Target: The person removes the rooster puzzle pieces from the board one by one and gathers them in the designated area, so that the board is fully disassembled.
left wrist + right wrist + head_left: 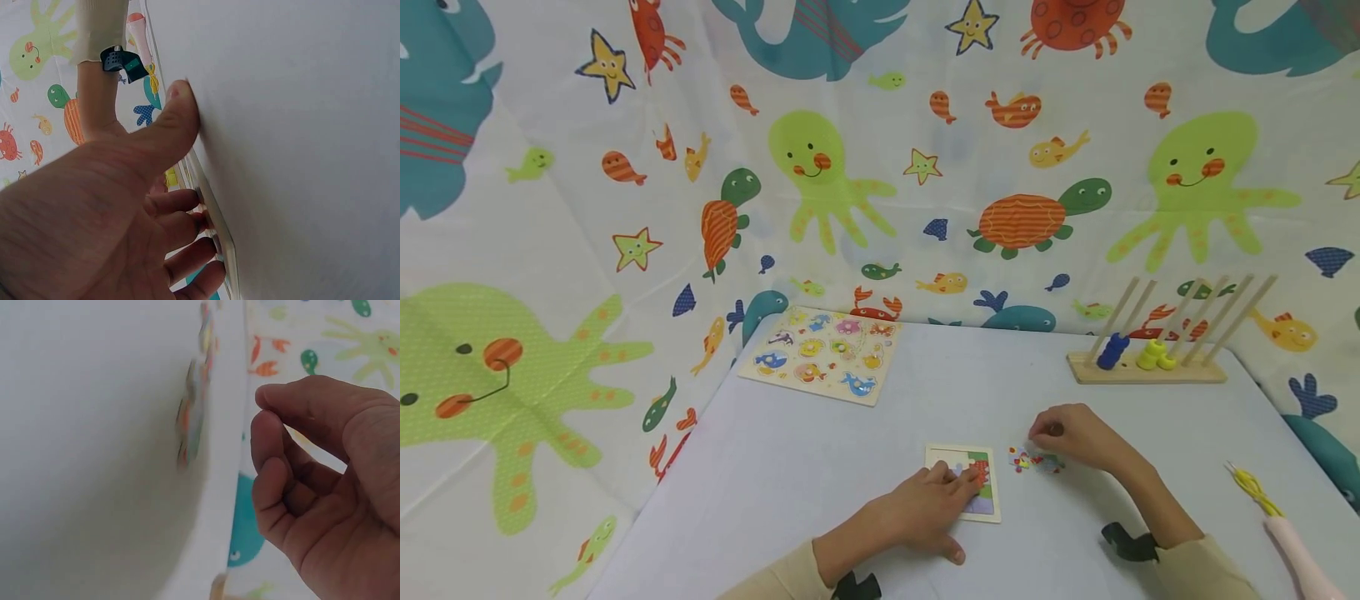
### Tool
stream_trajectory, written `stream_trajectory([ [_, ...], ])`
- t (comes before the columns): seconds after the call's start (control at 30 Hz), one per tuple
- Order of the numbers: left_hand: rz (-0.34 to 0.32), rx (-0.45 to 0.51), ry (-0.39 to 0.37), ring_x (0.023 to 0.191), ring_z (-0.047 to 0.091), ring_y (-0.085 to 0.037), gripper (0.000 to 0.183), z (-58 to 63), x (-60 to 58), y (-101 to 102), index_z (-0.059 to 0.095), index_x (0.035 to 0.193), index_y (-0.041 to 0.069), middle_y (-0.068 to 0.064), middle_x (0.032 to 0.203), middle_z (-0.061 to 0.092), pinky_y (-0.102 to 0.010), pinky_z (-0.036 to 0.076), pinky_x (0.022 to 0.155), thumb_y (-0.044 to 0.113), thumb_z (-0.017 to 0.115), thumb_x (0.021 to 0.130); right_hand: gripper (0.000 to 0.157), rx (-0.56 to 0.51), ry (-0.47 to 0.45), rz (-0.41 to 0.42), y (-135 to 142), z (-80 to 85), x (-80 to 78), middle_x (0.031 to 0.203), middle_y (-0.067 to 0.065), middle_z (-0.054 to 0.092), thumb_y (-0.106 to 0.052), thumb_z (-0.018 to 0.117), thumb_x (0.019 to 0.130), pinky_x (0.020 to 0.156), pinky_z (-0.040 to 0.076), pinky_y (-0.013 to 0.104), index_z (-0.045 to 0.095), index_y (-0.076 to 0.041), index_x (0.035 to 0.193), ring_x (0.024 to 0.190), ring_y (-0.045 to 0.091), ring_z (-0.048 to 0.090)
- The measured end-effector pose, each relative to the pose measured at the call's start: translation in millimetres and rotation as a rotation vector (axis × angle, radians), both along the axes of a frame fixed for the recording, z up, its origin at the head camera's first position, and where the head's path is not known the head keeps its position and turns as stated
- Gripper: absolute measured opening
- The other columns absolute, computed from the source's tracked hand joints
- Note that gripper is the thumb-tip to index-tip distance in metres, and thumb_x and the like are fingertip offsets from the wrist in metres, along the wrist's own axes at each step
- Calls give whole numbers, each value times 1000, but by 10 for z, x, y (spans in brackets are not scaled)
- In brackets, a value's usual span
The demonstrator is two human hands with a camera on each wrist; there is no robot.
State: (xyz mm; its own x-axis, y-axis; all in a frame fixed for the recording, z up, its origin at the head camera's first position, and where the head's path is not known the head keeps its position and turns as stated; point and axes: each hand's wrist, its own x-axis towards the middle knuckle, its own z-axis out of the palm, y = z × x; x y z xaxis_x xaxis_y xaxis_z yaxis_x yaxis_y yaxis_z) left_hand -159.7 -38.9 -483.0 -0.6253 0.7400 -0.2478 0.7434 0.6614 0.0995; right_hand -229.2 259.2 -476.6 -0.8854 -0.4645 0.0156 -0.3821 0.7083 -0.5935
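Note:
My left hand lies over a small wooden jigsaw puzzle tray, its fingers spread and fingertips resting on it. In the left wrist view, the fingertips touch the tray's edge, while the thumb stands apart. Part of the picture inside, with green, red and purple areas, shows beside the fingers. My right hand hovers just above a cluster of loose jigsaw pieces. Its fingers are curled, and in the right wrist view thumb and fingertip meet with nothing visible between them. The pieces look blurred there.
A wooden peg puzzle board with sea animals lies at the back left. At the back right stands a wooden stacking rack with blue and yellow beads. A pink-handled tool with a yellow cord lies at the right edge.

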Motion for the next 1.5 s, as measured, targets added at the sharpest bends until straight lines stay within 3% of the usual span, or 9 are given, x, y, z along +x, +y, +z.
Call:
stream_trajectory([
  [0.27,-15,0,-2,119,36,-10,96,-6,-48,-11,33,153,23,10,158,29,-31,38,98,68,70,75,14,-6,-66,36,-540,41,-20,92,-10,63,-13,73,90,66,52,26,73,-16,104,79,13,57],
  [0.47,-31,9,1,120,36,-11,96,-23,-47,-14,34,152,21,9,158,29,-30,39,95,67,70,76,19,42,-87,117,-828,-12,-25,97,-12,63,-11,72,88,76,51,32,76,-20,104,88,12,57],
  [0.57,-39,9,1,119,35,-11,96,-28,-43,-8,35,152,21,9,158,30,-29,39,93,67,70,76,19,66,-42,155,-855,-67,-17,95,-13,63,-9,73,87,81,50,34,77,-20,102,90,10,57],
  [0.77,-43,5,-1,121,35,-11,95,-21,-50,-15,34,152,21,8,158,28,-28,38,94,68,69,77,18,78,16,197,-837,-145,-30,93,-15,60,-9,75,86,79,50,30,77,-20,100,87,6,56],
  [1.5,-44,22,22,121,37,-12,95,-31,-22,-28,35,152,20,6,157,32,-28,39,93,67,69,76,21,136,50,253,-799,-142,-49,92,-12,58,-7,74,87,77,50,29,77,-23,101,83,6,53],
])
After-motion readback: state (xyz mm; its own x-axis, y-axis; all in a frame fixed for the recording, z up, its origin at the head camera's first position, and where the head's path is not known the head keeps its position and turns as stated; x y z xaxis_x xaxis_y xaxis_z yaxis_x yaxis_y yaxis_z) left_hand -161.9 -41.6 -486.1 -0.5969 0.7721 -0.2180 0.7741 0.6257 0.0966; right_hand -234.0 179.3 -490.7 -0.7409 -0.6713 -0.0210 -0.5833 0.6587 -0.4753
